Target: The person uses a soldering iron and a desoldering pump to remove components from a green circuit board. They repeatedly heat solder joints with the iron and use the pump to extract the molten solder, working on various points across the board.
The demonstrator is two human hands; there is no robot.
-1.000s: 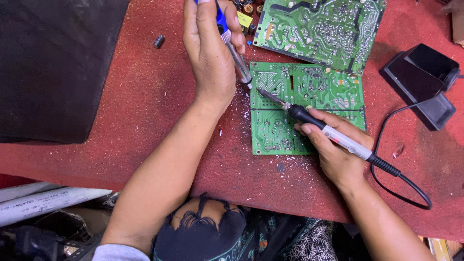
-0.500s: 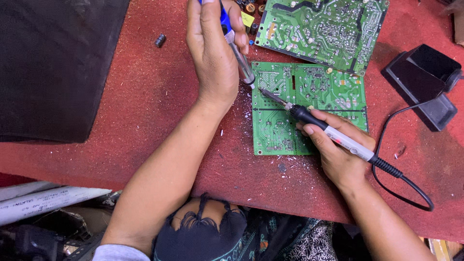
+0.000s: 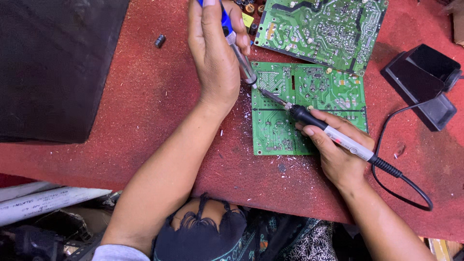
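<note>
Single head-worn view, straight down, close over the red worktop [image 3: 145, 96].

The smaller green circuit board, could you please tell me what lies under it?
The smaller green circuit board lies flat on the red mat, which shows all round it. The right hand covers its lower right part; anything beneath the board itself is hidden.

Bright, even light falls from above. Soft shadows lie beside the left hand [image 3: 215, 58]. Focus is sharp; no glare.
</note>
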